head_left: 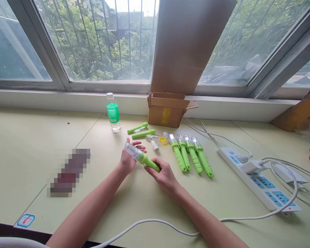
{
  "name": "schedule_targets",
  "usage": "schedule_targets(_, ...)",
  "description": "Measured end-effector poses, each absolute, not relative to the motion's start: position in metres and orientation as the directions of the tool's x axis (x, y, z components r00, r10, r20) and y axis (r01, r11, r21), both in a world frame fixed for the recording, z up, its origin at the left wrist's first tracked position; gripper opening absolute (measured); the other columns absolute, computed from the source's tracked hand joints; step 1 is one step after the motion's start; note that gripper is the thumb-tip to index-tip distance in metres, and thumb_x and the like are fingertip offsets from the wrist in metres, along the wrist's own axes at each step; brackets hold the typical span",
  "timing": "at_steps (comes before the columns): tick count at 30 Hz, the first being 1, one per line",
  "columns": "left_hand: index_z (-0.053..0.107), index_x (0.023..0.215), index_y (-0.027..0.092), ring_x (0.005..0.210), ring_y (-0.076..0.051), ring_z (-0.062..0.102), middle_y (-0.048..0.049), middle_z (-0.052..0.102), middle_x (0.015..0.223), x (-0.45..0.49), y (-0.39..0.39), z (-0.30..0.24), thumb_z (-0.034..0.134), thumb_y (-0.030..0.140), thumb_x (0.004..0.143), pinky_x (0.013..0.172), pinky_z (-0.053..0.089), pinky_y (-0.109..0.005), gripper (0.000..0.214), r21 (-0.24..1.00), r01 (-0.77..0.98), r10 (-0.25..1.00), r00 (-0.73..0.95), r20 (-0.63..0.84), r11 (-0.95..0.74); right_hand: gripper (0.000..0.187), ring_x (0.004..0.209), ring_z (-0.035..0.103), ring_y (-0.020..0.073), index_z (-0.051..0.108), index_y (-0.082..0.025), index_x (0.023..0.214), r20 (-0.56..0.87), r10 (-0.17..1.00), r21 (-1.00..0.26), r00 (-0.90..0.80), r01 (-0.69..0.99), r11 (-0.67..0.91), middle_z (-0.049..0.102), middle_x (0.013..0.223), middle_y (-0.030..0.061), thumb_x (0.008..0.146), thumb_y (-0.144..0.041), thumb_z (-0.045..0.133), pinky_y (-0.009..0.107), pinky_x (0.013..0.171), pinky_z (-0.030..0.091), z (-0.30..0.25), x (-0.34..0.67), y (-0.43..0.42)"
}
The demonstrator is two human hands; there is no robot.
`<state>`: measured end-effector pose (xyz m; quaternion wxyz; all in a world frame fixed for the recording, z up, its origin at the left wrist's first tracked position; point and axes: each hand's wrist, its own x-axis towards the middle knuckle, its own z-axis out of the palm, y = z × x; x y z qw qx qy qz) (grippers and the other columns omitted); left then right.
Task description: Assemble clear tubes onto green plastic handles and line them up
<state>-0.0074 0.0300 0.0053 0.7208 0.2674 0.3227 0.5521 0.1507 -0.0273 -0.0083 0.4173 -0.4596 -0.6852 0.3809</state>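
Note:
My right hand [165, 173] is closed round the green handle of a light stick [142, 157] with a clear ribbed cap and a yellow ring at the joint. The stick is tilted, its clear end up and to the left. My left hand [129, 160] is open beneath that clear end, fingers spread; whether the palm touches it I cannot tell. Beyond my hands lie two loose green handles [144, 134], clear ribbed caps [153, 137], a small white part [155, 146] and yellow rings [163, 141]. Several assembled light sticks [193, 160] lie in a row to the right.
A bottle with a green label [113, 113] and an open cardboard box [167, 112] stand near the window sill. At the right is a white power strip [258, 181] with plugs. A white cable [155, 220] crosses the table's front. A blurred-out item [69, 174] lies left.

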Motion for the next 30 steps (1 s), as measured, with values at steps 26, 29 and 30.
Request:
schedule_targets(26,0.062,0.098,0.015,0.082,-0.016,0.06,-0.0058,0.064,0.092,0.0,0.027,0.004,0.066,0.038,0.076,0.078,0.05,-0.033,0.032,0.91,-0.412,0.991,0.094,0.097,-0.05,0.022,0.072,0.055,0.0172,0.064,-0.02,0.09,0.442,0.897,-0.767,0.011,0.522,0.372,0.063,0.082,0.0045,0.081,-0.039,0.059,0.027,0.064,0.041,-0.013,0.161,-0.018)
schedule_targets(29,0.063,0.096,0.016,0.082,-0.016,0.06,-0.0053,0.064,0.091,0.0,0.028,0.001,0.066,0.038,0.076,0.08,0.049,-0.033,0.03,0.907,-0.418,0.989,0.105,0.1,-0.048,0.024,0.066,0.052,0.0159,0.066,-0.019,0.089,0.388,0.922,-0.79,-0.007,0.511,0.337,0.061,0.075,0.0032,0.081,-0.04,0.057,0.026,0.059,0.039,-0.009,0.162,-0.018)
schedule_targets(30,0.063,0.095,0.016,0.082,-0.016,0.06,-0.0051,0.064,0.09,-0.001,0.029,0.0,0.066,0.038,0.076,0.08,0.049,-0.033,0.03,0.907,-0.419,0.989,0.111,0.101,-0.045,0.025,0.062,0.05,0.0149,0.066,-0.019,0.088,0.363,0.932,-0.801,-0.016,0.506,0.321,0.059,0.07,0.0022,0.082,-0.041,0.057,0.026,0.056,0.037,-0.008,0.163,-0.019)
